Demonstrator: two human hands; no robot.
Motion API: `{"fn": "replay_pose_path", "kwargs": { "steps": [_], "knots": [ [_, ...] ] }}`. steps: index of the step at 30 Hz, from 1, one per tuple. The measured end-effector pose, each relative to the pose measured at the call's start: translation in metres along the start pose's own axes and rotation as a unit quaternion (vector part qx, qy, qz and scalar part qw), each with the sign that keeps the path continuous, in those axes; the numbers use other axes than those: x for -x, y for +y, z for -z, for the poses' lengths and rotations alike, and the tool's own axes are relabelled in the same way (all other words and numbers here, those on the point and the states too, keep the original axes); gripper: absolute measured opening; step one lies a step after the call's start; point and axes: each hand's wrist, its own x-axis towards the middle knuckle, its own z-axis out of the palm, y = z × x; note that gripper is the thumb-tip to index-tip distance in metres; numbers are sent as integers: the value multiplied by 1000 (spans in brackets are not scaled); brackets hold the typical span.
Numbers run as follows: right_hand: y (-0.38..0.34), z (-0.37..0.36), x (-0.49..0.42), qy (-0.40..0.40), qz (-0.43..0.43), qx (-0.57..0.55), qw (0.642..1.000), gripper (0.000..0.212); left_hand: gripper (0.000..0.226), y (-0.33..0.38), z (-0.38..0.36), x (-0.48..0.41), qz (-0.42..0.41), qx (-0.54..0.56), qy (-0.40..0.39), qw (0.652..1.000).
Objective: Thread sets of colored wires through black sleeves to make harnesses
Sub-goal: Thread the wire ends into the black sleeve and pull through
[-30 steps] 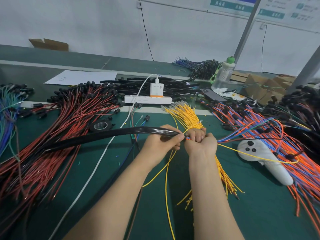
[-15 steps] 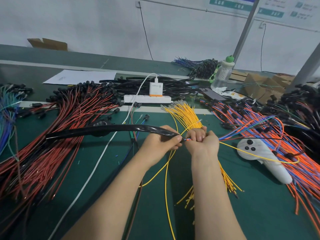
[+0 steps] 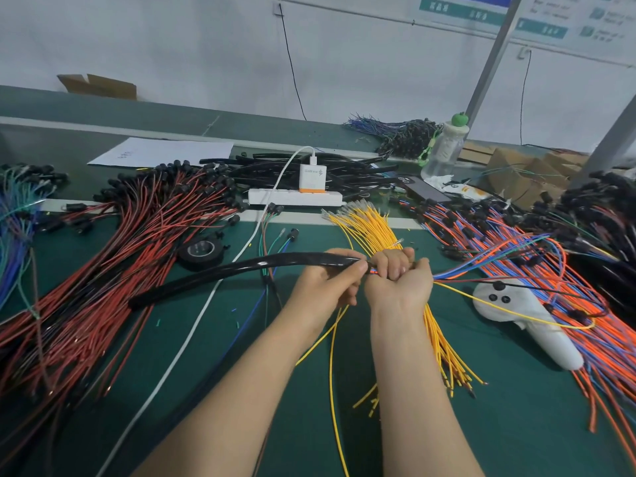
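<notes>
On a green worktop (image 3: 516, 425) heaped with wire piles (image 3: 137, 253), the left hand (image 3: 327, 287) pinches the mouth of a black sleeve (image 3: 292, 259) while the right hand (image 3: 399, 284) grips a set of colored wires (image 3: 457, 271) at that opening, so this harness looks barely started, with many more left

Bench clutter on the green mat (image 3: 516, 428).
We note a white power strip (image 3: 275, 197) carrying a charger (image 3: 311, 178) (orange-trimmed), a black tape roll (image 3: 201, 251), a white controller (image 3: 526, 325), a green-capped bottle (image 3: 444, 149), a paper sheet (image 3: 161, 152) and a cardboard box (image 3: 98, 86).
</notes>
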Motion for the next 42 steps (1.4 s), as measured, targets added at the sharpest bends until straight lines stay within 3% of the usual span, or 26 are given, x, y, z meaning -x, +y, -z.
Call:
{"fn": "replay_pose_path", "kwargs": {
  "steps": [6,10,18,21,25,29,32,33,35,37,39,42],
  "knots": [
    [-1,0,-1,-15,3,-7,1000,45,22,7,8,1,39,100,-86,991],
    [-2,0,-1,-10,2,-20,1000,45,21,11,16,2,39,100,-125,986],
    [4,-1,-1,-10,17,3,1000,46,20,3,10,0,-37,-63,-26,997],
    [7,-3,0,-14,24,26,999,49,22,2,8,0,-38,-51,-10,998],
    [10,-4,-1,4,54,188,981,57,22,3,8,-2,-26,-3,7,1000],
    [27,2,1,-25,10,433,901,69,21,3,8,-2,-30,14,-1,999],
    [36,3,3,-67,-16,490,869,58,21,8,11,-4,-38,20,23,999],
    [34,2,4,-72,-21,475,877,48,19,10,13,-4,-42,32,31,998],
    [21,-3,2,-72,-2,368,927,31,15,17,19,-6,-49,54,51,996],
    [1,-6,-1,-85,35,251,964,33,13,24,28,-7,-45,69,70,994],
    [-10,-8,-2,-85,73,226,968,45,12,26,32,-7,-33,75,65,995],
    [9,-4,0,-48,112,324,938,51,13,18,21,-5,-23,23,24,999]
  ]
}}
